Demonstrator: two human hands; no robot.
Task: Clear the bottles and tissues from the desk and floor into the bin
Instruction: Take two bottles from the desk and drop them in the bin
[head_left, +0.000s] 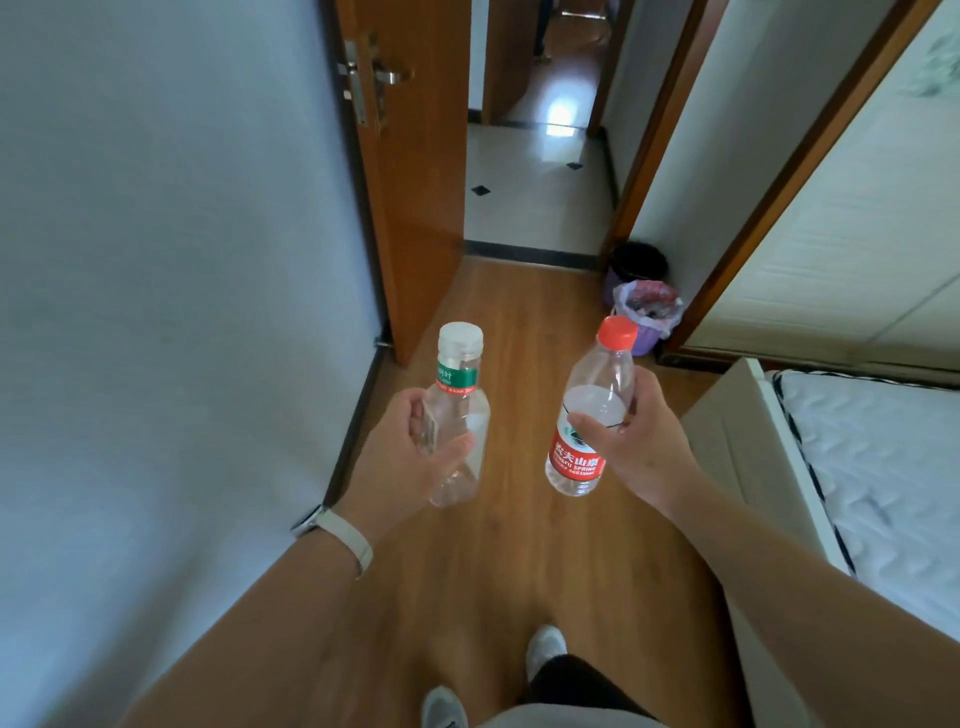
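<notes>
Left hand (402, 452) fingers grip white-capped bottle (457, 410); right hand (641, 441) fingers grip red-capped bottle (587, 426). Purple bin (649, 322) ahead on wooden floor (509, 545).

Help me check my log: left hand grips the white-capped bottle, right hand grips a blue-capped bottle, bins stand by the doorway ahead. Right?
Not quite: the head view shows the right hand gripping a red-capped bottle, not blue-capped. The rest holds.

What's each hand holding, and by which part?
Left hand grips the white-capped bottle round its body; right hand grips the red-capped bottle just above its label.
</notes>
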